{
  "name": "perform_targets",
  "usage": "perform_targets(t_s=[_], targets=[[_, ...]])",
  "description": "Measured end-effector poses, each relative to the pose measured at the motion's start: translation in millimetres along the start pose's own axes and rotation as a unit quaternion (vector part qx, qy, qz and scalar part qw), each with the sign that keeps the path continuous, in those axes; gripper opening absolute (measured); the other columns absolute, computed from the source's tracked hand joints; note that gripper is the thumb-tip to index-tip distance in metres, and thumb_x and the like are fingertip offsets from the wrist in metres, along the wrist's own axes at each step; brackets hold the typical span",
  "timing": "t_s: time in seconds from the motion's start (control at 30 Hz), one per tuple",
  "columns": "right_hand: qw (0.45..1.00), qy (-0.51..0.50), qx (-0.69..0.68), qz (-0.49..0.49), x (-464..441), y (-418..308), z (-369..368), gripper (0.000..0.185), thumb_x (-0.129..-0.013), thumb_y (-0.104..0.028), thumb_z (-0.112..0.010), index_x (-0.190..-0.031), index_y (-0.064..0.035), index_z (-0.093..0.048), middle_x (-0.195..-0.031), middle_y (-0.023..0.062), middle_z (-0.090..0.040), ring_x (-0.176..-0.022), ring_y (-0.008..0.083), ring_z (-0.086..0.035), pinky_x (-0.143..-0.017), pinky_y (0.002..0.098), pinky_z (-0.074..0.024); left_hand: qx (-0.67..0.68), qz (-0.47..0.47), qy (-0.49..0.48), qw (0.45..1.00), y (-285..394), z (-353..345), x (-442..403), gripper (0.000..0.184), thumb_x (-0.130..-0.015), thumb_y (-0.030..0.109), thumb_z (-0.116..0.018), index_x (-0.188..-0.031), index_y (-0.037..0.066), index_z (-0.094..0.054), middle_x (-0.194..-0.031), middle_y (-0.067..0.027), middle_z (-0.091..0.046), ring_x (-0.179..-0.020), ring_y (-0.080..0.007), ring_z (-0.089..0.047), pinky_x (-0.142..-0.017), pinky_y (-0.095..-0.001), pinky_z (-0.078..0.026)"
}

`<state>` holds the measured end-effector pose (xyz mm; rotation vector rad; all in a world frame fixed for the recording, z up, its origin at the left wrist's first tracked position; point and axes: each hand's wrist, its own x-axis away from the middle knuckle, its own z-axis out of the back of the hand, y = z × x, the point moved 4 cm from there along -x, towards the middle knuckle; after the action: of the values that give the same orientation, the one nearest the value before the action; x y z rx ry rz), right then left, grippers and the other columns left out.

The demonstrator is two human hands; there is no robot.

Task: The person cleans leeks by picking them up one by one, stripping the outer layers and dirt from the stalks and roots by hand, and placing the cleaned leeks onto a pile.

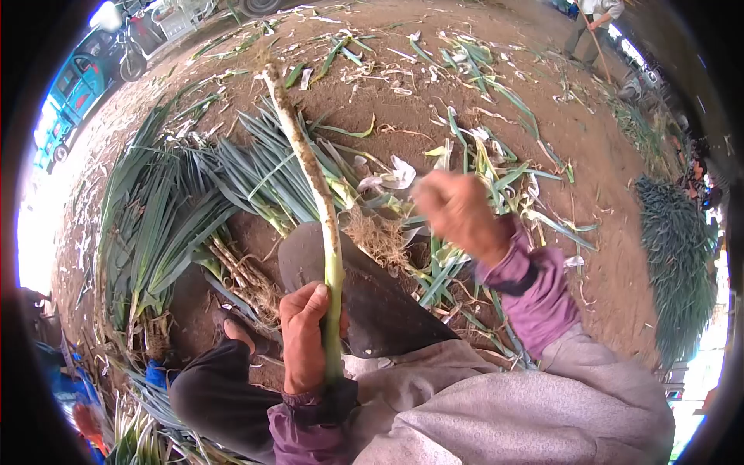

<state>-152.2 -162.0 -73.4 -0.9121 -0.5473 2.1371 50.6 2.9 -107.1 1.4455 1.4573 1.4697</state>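
My left hand (304,333) is closed round the green lower part of a long green onion (316,174), its thumb lying along the stalk. The onion stands nearly upright, tilted a little left, with its soil-stained white shaft and root end at the top. To the right of the stalk and apart from it is my right hand (461,213), blurred, its fingers curled in; whether anything is pinched in them is hidden. Beyond my knee lie bundled green onions (267,174) with leaves pointing away. A root clump (376,239) shows between the knee and my right hand.
More green onions (159,225) are piled at the left. Peeled leaves and white skins (484,147) litter the soil ahead. A large green heap (674,260) stands at the far right. Another person (597,27) holds a pole at the back; a blue vehicle (77,85) is at upper left.
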Motion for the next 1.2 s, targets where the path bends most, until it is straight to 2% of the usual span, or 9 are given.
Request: perform_targets(t_s=[0.1,0.3,0.6,0.8,0.87,1.0,1.1,1.13,1.2], targets=[[0.995,-0.002,-0.009,0.099,13.3,-47.2,-38.7,0.026,-0.088,-0.025,-0.06,-0.078,-0.0014,-0.063,-0.056,0.0108,-0.058,-0.047,0.0169,-0.057,-0.04,0.0334,-0.0417,-0.042,-0.01,0.023,0.999,1.0,-8.4,4.3,0.038,-0.095,0.032,-0.054,-0.079,-0.001,-0.062,-0.057,-0.0042,-0.055,-0.048,-0.0093,-0.047,-0.045,-0.0235,-0.034],[0.999,-0.009,-0.016,0.047,23.2,-73.0,-59.6,0.018,-0.08,-0.011,-0.062,-0.071,-0.0019,-0.05,-0.052,0.0185,-0.047,-0.05,0.0394,-0.054,-0.045,0.0428,-0.0396,-0.115,-0.057,0.082,0.988,-16.8,-17.8,6.2,0.029,-0.098,0.021,-0.054,-0.079,-0.001,-0.061,-0.057,0.0003,-0.052,-0.05,-0.007,-0.044,-0.047,-0.0238,-0.032],[0.999,0.031,-0.012,0.035,35.2,-59.6,-64.0,0.016,-0.079,-0.003,-0.06,-0.07,-0.0011,-0.047,-0.053,0.0201,-0.045,-0.05,0.0408,-0.052,-0.043,0.0423,-0.0369,-0.271,-0.091,0.123,0.95,-29.1,-20.4,4.3,0.022,-0.094,0.018,-0.058,-0.083,-0.001,-0.063,-0.053,-0.0039,-0.047,-0.048,-0.0121,-0.044,-0.048,-0.0311,-0.037],[0.993,0.092,0.029,0.074,28.2,-26.4,-52.7,0.018,-0.082,-0.004,-0.057,-0.067,-0.0061,-0.047,-0.05,0.009,-0.048,-0.041,0.0187,-0.051,-0.04,0.0349,-0.0352,-0.129,-0.026,0.075,0.989,-20.6,-11.6,1.7,0.03,-0.096,0.022,-0.057,-0.078,-0.001,-0.062,-0.054,-0.0004,-0.051,-0.048,-0.0081,-0.044,-0.045,-0.0256,-0.032],[0.996,0.084,0.022,-0.017,20.3,24.0,-29.3,0.022,-0.085,-0.007,-0.056,-0.065,-0.0081,-0.047,-0.05,0.005,-0.048,-0.045,0.01,-0.05,-0.04,0.0301,-0.0365,-0.095,-0.028,0.086,0.991,-21.6,-3.3,3.1,0.033,-0.096,0.024,-0.056,-0.075,-0.001,-0.061,-0.054,0.0005,-0.051,-0.047,-0.0069,-0.044,-0.044,-0.0241,-0.031],[0.949,0.169,0.26,-0.053,7.8,81.2,38.6,0.021,-0.088,-0.012,-0.059,-0.068,-0.01,-0.055,-0.054,0.0011,-0.055,-0.047,0.0091,-0.053,-0.042,0.0242,-0.0404,-0.049,-0.016,0.105,0.993,-17.6,10.7,-0.5,0.036,-0.097,0.026,-0.055,-0.072,0.0,-0.059,-0.054,-0.0011,-0.051,-0.046,-0.0083,-0.046,-0.043,-0.0247,-0.033],[0.963,0.142,0.221,-0.061,12.0,67.4,33.4,0.015,-0.087,-0.011,-0.062,-0.073,-0.0074,-0.058,-0.06,0.0009,-0.06,-0.049,0.0092,-0.054,-0.044,0.0226,-0.0413,-0.05,-0.017,0.09,0.995,-17.7,7.9,-3.6,0.037,-0.095,0.028,-0.054,-0.071,0.0,-0.059,-0.055,-0.0027,-0.053,-0.046,-0.0089,-0.047,-0.043,-0.0241,-0.033],[0.986,0.106,0.103,-0.078,15.9,77.3,15.0,0.011,-0.086,-0.01,-0.064,-0.08,-0.0025,-0.059,-0.067,0.0043,-0.064,-0.052,0.0111,-0.057,-0.045,0.0233,-0.0433,-0.052,-0.016,0.083,0.995,-18.3,6.6,-3.2,0.036,-0.094,0.028,-0.053,-0.072,0.0,-0.059,-0.055,-0.0032,-0.054,-0.045,-0.0088,-0.047,-0.043,-0.024,-0.033],[0.995,0.068,0.034,-0.062,19.6,45.8,-16.5,0.023,-0.08,-0.024,-0.067,-0.085,-0.0015,-0.064,-0.056,0.0066,-0.062,-0.047,0.0152,-0.059,-0.042,0.0305,-0.0432,-0.07,-0.004,0.078,0.994,-21.1,3.8,-2.9,0.037,-0.096,0.028,-0.055,-0.07,0.001,-0.058,-0.055,-0.0017,-0.052,-0.046,-0.0081,-0.046,-0.043,-0.0246,-0.032]])
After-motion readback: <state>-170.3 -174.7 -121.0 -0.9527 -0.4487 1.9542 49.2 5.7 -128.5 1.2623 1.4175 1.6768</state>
